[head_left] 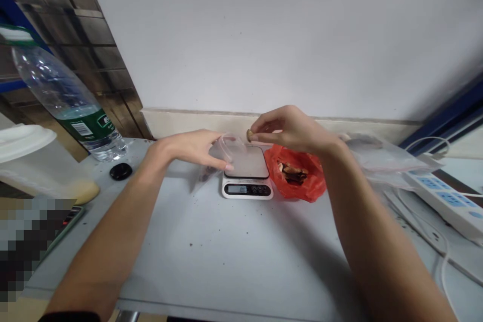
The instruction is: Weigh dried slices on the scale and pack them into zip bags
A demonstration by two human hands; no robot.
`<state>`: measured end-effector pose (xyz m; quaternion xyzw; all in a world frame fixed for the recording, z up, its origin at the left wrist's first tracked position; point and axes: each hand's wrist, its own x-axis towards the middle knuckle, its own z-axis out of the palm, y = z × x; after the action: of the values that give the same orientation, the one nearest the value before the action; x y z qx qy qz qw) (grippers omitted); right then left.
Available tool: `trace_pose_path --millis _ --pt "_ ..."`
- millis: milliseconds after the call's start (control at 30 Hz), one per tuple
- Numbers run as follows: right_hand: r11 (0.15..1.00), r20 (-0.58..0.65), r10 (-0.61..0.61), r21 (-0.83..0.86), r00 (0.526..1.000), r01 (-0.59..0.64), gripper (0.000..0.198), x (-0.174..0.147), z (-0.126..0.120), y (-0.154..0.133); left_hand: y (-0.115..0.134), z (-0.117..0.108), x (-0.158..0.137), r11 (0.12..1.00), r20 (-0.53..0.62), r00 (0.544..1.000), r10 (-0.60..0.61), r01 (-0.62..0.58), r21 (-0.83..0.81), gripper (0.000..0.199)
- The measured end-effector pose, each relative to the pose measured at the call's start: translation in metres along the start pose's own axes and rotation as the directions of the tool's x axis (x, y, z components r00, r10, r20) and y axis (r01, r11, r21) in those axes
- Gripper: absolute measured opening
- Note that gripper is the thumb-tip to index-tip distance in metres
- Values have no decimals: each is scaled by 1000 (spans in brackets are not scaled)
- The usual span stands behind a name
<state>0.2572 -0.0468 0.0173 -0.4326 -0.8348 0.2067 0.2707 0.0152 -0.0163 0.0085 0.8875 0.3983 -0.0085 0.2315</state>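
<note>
My left hand (198, 147) grips a clear plastic bag (206, 173), its rim held apart over the left side of a small digital scale (247, 163). Something dark lies low in that bag. Between the fingertips of my right hand (285, 128) is a small brownish dried piece (249, 134), above the scale's far edge and beside the bag's mouth. The scale's display is lit and seems to show zero. Right of the scale, touching or almost touching it, an open red plastic bag (298, 188) holds several brown and pale dried pieces (292, 172).
On the left stand a tilted-looking water bottle (86, 121) and a white lidded cup (33, 166), near a black round cap (121, 171). At right lie more clear bags (388, 158), a white power strip (449, 201) and loose cables. A pale wall (264, 35) rises behind the table.
</note>
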Motion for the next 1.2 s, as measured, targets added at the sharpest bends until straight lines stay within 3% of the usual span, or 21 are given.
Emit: trace_pose_path --millis 133,267,367,433,667,933,1200 --pt "994 -68 -105 30 992 107 26 2 5 -8 8 -1 -2 988 -41 992 121 -124 -87 79" --pt "984 24 -169 -57 985 170 23 -2 -1 -3 8 -5 -4 930 -93 966 242 -258 -262 73" --pt "980 34 -199 -21 979 200 13 -5 -6 3 3 -6 -5 889 -148 955 257 -294 -351 75" --pt "980 -11 -187 62 982 187 21 -5 -7 4 1 -5 -5 881 -198 951 237 -296 -369 70" --pt "983 -77 -12 183 997 26 30 -4 -5 -1 -2 -4 0 921 -412 907 84 -228 -314 40" --pt "971 -138 19 237 990 14 28 -8 -11 2 -1 -3 1 896 -571 816 91 -317 -310 30" --pt "979 -164 6 200 986 28 28 -9 -11 6 7 -3 -1 954 -642 753 145 -279 -113 24"
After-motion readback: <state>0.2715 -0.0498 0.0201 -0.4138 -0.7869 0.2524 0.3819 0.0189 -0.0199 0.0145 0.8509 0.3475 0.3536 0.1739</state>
